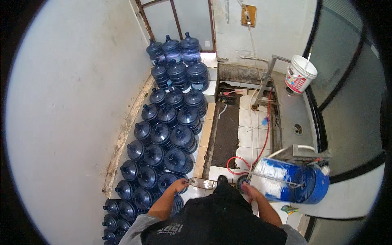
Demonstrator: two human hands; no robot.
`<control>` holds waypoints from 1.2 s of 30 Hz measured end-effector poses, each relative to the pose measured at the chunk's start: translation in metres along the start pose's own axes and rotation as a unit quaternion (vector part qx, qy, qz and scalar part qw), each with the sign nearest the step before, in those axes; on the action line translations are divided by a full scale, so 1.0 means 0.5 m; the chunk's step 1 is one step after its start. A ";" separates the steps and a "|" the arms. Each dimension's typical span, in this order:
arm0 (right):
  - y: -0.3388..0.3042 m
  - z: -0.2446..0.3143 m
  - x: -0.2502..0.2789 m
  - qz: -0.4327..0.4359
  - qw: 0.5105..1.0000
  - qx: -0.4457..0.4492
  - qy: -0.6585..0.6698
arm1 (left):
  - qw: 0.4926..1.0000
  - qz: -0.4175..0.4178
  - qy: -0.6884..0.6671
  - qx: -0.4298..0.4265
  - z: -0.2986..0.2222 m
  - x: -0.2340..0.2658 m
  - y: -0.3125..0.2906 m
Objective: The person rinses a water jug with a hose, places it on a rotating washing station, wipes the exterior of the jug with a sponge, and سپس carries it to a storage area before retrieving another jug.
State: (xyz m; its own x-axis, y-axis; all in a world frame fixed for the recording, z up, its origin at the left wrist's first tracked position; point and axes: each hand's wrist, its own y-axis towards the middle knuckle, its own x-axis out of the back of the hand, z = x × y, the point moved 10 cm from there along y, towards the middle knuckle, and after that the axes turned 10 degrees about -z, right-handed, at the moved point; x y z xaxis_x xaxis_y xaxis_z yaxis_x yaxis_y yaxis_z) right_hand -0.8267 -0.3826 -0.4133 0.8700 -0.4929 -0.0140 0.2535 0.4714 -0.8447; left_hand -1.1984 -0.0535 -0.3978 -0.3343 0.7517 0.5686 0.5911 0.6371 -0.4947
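Observation:
My left hand (178, 186) is low in the view, beside the nearest column of blue water jugs (176, 161). Its fingers are curled together, and what they hold, if anything, is too small to make out. A whitish, worn strip (204, 183) lies just right of its fingertips. My right hand (251, 191) hangs by the left end of a blue and white drum (281, 179) lying on its side; its fingers look loosely apart, with nothing visible in them. Just above it is a dark round object (242, 180), partly hidden. One dark shoe (222, 179) shows between my hands.
Many jugs stand in rows along the left wall, the farthest on a tiled step (210, 77). An uncovered trench (226, 130) runs ahead. A red hose (267, 134) loops over the tiles. On the right, a white bucket (300, 73) sits on a metal counter (292, 110).

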 end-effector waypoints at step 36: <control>1.086 2.321 -0.175 0.010 0.891 0.442 -0.104 | 0.907 -0.237 -0.344 -0.049 -0.797 0.790 1.430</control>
State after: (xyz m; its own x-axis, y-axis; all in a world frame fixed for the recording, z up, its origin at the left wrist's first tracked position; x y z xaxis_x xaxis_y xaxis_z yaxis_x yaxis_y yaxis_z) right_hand -0.2743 0.7653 -0.2499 0.9143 -0.3750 0.1531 0.3910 0.9158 -0.0917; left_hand -0.6153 0.6307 -0.2647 -0.9271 0.3472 0.1408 0.3121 0.9236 -0.2224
